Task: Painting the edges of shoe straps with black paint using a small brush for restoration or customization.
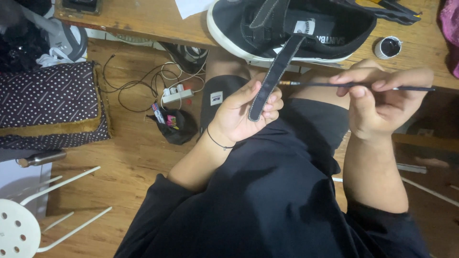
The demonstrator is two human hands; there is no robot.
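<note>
A black sneaker with a white sole lies on the wooden table edge. One long black strap hangs down from it, and my left hand pinches the strap's lower end. My right hand holds a thin dark-handled paintbrush level, its tip pointing left and touching the strap. A small open pot of black paint stands on the table to the right of the shoe. My lap is covered by black clothing.
On the wooden floor to the left lie a power strip with tangled cables, a small black pouch of pens and a dotted dark cushion. A white stool stands at bottom left.
</note>
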